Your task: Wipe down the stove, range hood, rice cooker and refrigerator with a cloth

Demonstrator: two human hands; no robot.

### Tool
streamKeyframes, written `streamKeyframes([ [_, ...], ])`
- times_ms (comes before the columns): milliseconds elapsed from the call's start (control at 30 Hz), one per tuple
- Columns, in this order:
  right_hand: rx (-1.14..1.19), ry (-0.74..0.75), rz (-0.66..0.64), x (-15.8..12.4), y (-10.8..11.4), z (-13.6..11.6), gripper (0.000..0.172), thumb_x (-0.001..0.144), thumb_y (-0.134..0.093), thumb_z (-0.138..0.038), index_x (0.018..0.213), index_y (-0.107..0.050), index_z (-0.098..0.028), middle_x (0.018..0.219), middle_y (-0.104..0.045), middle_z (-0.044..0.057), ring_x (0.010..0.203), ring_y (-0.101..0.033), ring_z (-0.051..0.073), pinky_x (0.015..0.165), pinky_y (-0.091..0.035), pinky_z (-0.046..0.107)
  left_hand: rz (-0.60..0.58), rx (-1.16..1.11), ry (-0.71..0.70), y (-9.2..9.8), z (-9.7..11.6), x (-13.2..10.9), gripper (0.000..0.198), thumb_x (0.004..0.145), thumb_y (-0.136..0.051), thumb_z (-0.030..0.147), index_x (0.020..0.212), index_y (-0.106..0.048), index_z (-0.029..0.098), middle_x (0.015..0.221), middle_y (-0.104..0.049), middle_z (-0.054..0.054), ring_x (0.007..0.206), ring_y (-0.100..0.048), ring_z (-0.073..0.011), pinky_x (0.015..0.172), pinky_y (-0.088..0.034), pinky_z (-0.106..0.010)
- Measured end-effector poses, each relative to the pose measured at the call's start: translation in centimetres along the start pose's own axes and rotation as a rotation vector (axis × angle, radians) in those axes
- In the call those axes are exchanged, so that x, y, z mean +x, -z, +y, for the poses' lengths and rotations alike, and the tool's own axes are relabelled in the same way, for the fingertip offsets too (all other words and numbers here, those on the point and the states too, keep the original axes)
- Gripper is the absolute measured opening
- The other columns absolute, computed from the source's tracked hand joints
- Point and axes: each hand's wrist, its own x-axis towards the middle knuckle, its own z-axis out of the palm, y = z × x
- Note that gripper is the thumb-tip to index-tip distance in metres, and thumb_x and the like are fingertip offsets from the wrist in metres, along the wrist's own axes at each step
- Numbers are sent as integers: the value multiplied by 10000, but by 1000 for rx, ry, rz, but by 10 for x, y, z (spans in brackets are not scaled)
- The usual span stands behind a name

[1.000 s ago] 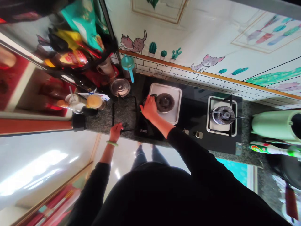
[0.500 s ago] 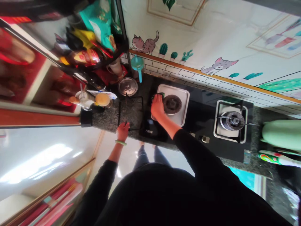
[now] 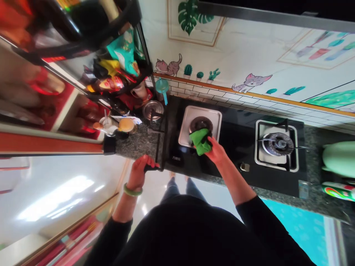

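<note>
My left hand [image 3: 138,173] has its fingers wrapped around the near edge of a black pan support [image 3: 152,167], raised and tilted at the cooktop's left side. In my right hand [image 3: 216,150] is a bunched green cloth [image 3: 202,140], over the front of the left burner [image 3: 201,123]. The cloth hides part of that burner; whether it touches the metal I cannot tell. A square, light-coloured drip tray [image 3: 185,127] surrounds the burner, set into the black glass cooktop [image 3: 231,129].
The right burner [image 3: 278,144] has its own support on. A metal lid [image 3: 153,109], a teal-topped container [image 3: 162,85] and several jars stand at the left, below a crowded rack [image 3: 144,74]. A pale green rounded object [image 3: 340,159] lies at the right end.
My left hand has lifted the pan support off the counter and tilted it. My right hand has moved the green cloth from the tray's left edge to the burner's front. The view has shifted.
</note>
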Motion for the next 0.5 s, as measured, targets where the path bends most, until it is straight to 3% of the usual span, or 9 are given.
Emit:
streamKeyframes([
  [100, 332, -68, -67, -10, 5, -31, 327, 828, -786, -436, 1081, -692, -251, 1122, -807, 80, 997, -797, 286, 852, -699, 498, -58, -209, 82, -17, 27, -9, 447, 973, -693, 478, 665, -476, 235, 648, -493, 5, 662, -595, -166, 724, -583, -328],
  [233, 393, 133, -34, -11, 1, -64, 221, 853, -787, -362, 1052, -722, -291, 1115, -799, 11, 1039, -781, 227, 884, -685, 406, -90, -635, 360, -44, 43, -11, 430, 1063, -565, 238, 677, -376, 225, 636, -332, 48, 527, -427, -84, 579, -527, -198],
  [367, 204, 388, 14, 3, -16, -84, 245, 889, -740, -404, 1111, -726, -302, 1118, -770, -16, 1123, -745, 203, 924, -648, 346, -85, -809, 611, -72, 36, -9, 431, 1093, -464, 158, 682, -349, 217, 633, -348, 51, 501, -455, -55, 538, -526, -140],
  [500, -168, 598, 72, 16, -40, -88, 391, 994, -574, -446, 1311, -698, -253, 1277, -745, 41, 1283, -672, 240, 1115, -564, 438, -85, -812, 726, -93, 23, -8, 394, 1087, -456, 134, 705, -399, 214, 643, -409, 45, 514, -526, -55, 531, -549, -138],
])
